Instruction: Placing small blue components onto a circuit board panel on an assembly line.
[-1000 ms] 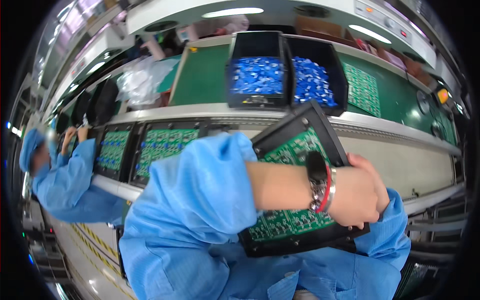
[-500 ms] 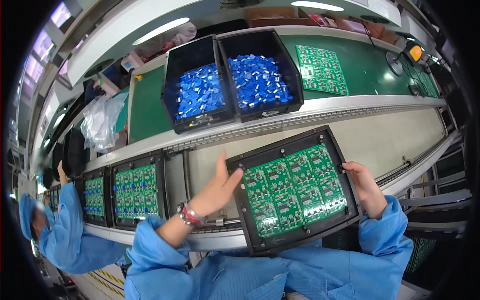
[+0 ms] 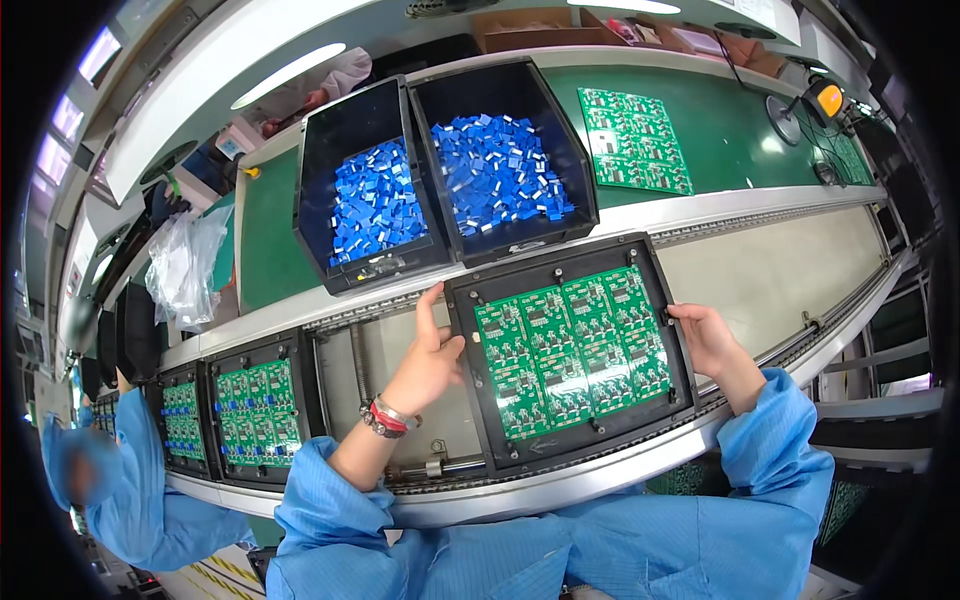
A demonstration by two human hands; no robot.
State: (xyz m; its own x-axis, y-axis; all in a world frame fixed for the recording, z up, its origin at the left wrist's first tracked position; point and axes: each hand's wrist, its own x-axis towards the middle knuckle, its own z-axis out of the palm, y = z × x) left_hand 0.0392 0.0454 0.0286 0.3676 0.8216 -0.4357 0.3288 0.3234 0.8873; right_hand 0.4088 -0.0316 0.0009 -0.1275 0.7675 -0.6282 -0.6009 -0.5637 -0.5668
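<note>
So the room's a pretty packed workshop. Green worktop [image 3: 725, 135] runs across the upper half of the frame, with a shiny glare spot toward the upper right. White overhead hood [image 3: 225, 70] above it, with a long bright light strip [image 3: 290, 76] at upper left and another lamp [image 3: 625, 5] along the top edge. Lilac-ish glowing panes [image 3: 97, 52] far upper left, can't tell if they're windows. Yellow-and-black floor stripes [image 3: 225, 578] bottom left.

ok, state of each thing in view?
Black bins: open, holding blue parts
Front board: framed, no blue parts visible
Nearest left board: framed, blue parts on
Loose board: flat, unframed
Lamp: lit
Clear bag: crumpled
Left hand: open, beside black frame
Right hand: at frame's right edge
</note>
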